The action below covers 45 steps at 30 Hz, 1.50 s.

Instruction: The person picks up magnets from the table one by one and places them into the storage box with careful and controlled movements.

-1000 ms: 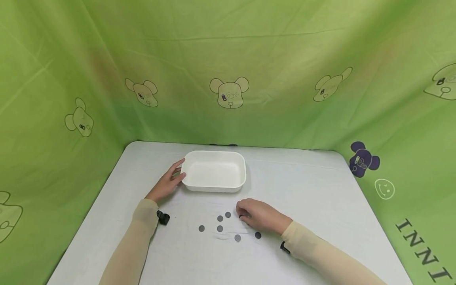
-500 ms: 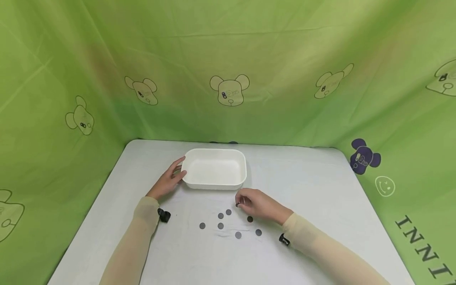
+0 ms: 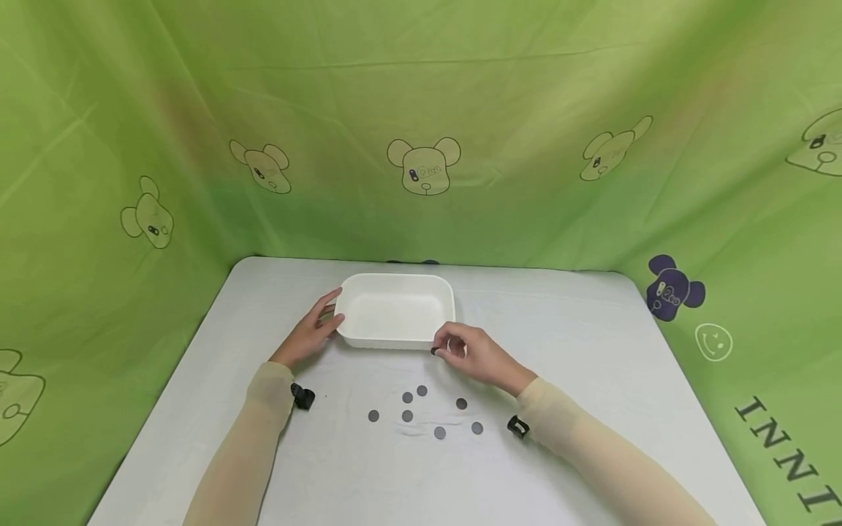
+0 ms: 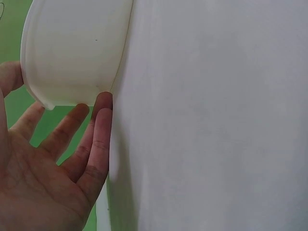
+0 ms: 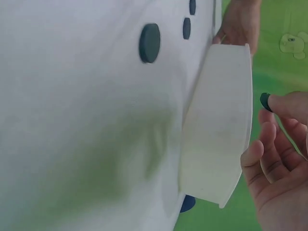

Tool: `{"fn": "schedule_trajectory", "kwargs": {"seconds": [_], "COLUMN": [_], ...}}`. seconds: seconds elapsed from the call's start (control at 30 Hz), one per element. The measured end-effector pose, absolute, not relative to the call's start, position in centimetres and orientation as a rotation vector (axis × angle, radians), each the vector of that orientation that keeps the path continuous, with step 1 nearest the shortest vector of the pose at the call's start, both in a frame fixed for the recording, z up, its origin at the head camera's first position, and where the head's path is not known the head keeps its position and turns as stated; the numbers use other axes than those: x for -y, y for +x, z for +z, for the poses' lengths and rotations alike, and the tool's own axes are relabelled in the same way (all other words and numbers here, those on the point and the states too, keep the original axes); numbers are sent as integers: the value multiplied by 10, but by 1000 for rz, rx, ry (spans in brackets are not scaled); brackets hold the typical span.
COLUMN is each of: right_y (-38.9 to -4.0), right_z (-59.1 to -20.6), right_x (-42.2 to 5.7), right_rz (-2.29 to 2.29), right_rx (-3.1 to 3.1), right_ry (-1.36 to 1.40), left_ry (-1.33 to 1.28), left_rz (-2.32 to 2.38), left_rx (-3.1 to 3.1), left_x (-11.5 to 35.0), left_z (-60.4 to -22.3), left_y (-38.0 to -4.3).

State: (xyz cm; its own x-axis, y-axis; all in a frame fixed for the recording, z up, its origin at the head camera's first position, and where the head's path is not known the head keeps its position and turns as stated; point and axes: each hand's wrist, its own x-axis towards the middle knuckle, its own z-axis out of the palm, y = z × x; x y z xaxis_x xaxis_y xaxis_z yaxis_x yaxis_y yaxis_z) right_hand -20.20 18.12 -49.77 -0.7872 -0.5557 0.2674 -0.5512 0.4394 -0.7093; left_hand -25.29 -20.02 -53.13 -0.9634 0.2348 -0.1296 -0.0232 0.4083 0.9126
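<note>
My left hand (image 3: 310,336) steadies the left end of a white plastic container (image 3: 395,343). In the left wrist view its fairly straight fingers (image 4: 98,130) touch the container's end wall, and the thumb lies at the rim. My right hand (image 3: 476,354) pinches a small dark round disc (image 5: 265,102) between thumb and fingertips, at the container's near right corner. The right wrist view shows that disc held up beside the rim. Several similar grey discs (image 3: 407,416) lie scattered flat on the white tabletop in front of the container.
The container stands on a table with a white cover (image 3: 559,329). A green cloth (image 3: 513,88) printed with bear heads hangs behind the table and along both sides. Black wrist cameras (image 3: 303,397) sit at both sleeves.
My right hand has lifted a disc from the table and carried it away from me, up to the container's near right corner. The left hand has stayed at the container's left end.
</note>
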Motion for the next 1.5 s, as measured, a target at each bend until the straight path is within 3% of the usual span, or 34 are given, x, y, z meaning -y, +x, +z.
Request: {"fn": "schedule_trajectory", "kwargs": {"seconds": [0.47,1.5], "right_y": [-227,-275], "right_z": [-492,-496], "right_x": [-169,-137], "right_rz": [-1500,-1584], "right_rx": [-2689,-2602], "right_ry": [-784,-652], "left_ry": [175,220], "left_rz": [1575,1537], "left_rx": [-2432,-2451], "left_x": [200,201], "left_z": [-534,-533], "left_y": [-254,-250]}}
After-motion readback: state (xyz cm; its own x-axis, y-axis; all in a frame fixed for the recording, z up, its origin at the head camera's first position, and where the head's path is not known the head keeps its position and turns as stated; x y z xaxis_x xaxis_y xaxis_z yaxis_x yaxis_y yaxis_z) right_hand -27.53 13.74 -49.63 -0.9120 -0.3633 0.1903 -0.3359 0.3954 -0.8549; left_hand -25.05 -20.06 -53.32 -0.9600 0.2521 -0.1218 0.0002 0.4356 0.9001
